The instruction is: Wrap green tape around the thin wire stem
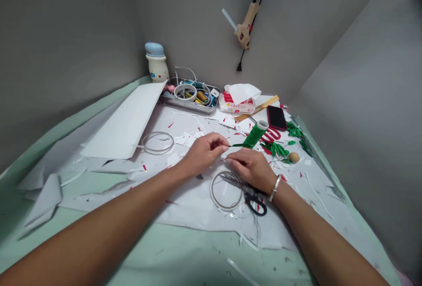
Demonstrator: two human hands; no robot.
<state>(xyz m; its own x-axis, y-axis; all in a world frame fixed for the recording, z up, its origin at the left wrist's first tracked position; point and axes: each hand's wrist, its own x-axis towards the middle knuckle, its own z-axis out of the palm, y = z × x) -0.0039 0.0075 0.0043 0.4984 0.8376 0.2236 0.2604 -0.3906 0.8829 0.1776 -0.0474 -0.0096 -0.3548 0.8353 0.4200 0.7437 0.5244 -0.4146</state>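
My left hand (211,147) pinches the thin end of a narrow green strip (242,145) between thumb and fingertips. The strip runs right, toward a spool of green thread (255,134), and whether it joins the spool I cannot tell. Just below it is my right hand (252,166), wearing a bracelet, its fingers curled together near the left fingertips; what they hold, if anything, is hidden. Under the right hand lie black-handled scissors (255,204) and a roll of thin tape (212,191).
White paper (201,209) covered with scraps lies over a green cloth. Around it are a tape ring (173,143), white card (121,123), metal tray (206,110), tissue pack (237,106), phone (277,117), red-handled scissors (272,135), green leaves (278,149) and hanging glue gun (245,29).
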